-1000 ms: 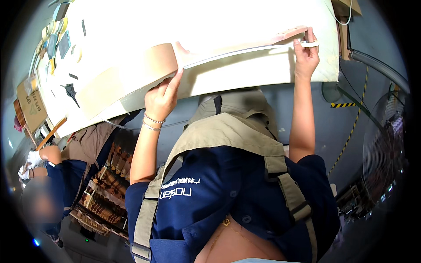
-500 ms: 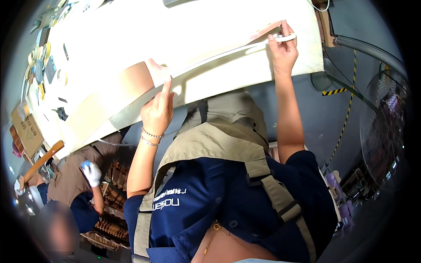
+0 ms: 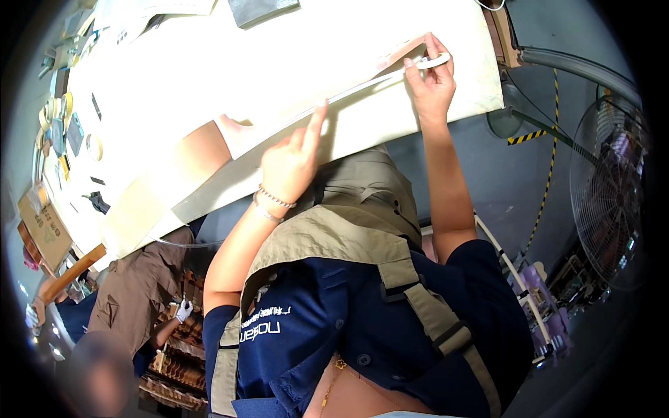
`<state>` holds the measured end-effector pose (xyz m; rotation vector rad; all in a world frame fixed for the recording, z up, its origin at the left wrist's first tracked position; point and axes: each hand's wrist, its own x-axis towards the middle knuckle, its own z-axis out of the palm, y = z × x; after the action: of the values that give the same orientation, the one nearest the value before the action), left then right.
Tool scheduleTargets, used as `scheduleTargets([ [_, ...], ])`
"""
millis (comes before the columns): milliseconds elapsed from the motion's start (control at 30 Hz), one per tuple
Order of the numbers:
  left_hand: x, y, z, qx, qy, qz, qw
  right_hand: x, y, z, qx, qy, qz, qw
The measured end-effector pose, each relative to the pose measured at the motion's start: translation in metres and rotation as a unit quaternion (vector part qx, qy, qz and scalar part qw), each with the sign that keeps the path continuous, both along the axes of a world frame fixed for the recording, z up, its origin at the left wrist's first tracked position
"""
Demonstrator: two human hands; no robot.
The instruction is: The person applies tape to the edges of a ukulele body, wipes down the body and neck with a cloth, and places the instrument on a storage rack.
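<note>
A long thin white strip, apparently tape, runs taut along the near edge of a pinkish-tan curved piece on the table. Glare washes out much of that piece, so its full outline and material are unclear. My right hand pinches a white tape roll at the strip's far right end, its raised fingertips close to the tip of a pinkish section. My left hand holds nothing; its index finger is stretched out onto the strip near the middle, the other fingers loosely bent.
A brightly lit table spans the front. Tape rolls and small items crowd its left side; a grey block lies at the back. A fan stands right. At lower left a co-worker in brown trousers is beside racked wooden parts.
My left hand has slid to the right along the strip, toward my right hand. My right hand keeps its grip on the roll. The co-worker's gloved hand has moved, and the view has shifted slightly.
</note>
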<state>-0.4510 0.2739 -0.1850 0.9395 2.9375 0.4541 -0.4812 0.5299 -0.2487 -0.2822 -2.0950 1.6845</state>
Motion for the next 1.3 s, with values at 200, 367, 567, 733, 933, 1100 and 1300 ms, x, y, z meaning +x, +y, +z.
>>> scheduleTargets([
  [200, -0.020, 0.077, 0.001, -0.045, 0.012, -0.048, 0.998, -0.002, -0.001, 0.000, 0.016, 0.006, -0.006, 1.000],
  [367, -0.058, 0.070, 0.029, 0.092, -0.045, -0.041, 0.994, -0.002, -0.001, -0.001, 0.039, 0.005, -0.029, 0.999],
  [567, -0.120, 0.060, -0.009, 0.234, -0.637, 0.069, 0.731, -0.003, -0.007, 0.004, 0.028, 0.005, -0.041, 0.999],
  [733, -0.125, 0.067, -0.007, 0.220, -0.670, 0.094, 0.703, 0.012, -0.023, 0.016, 0.092, -0.041, -0.154, 0.983],
  [933, -0.120, 0.064, -0.022, 0.236, -0.660, 0.097, 0.707, 0.068, -0.027, 0.019, -0.391, -0.042, -0.217, 0.893],
  [1100, -0.087, 0.045, 0.016, -0.021, -0.291, 0.004, 0.957, 0.052, 0.076, 0.017, 0.047, -0.214, -0.124, 0.968],
  [1300, -0.069, -0.007, 0.035, -0.085, -0.212, -0.018, 0.973, 0.003, 0.048, 0.081, 0.521, -0.276, -0.036, 0.807],
])
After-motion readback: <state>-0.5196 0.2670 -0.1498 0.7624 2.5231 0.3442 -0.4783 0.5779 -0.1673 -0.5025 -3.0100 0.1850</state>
